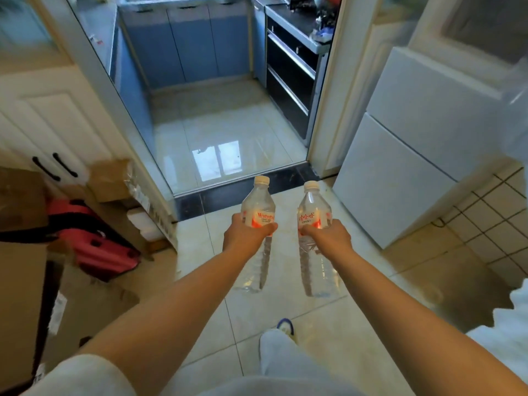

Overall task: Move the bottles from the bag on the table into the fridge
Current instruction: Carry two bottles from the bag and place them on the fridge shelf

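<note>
My left hand grips a clear water bottle with a red label and a white cap, held upright in front of me. My right hand grips a second, matching bottle just to its right. Both bottles hang over the tiled floor, a hand's width apart. The white two-door fridge stands to the right, with both doors closed. Neither the bag nor the table is in view.
Straight ahead a doorway with a dark threshold opens into a kitchen with blue cabinets and a black oven unit. Cardboard boxes and a red bag crowd the left. A white cupboard stands behind them.
</note>
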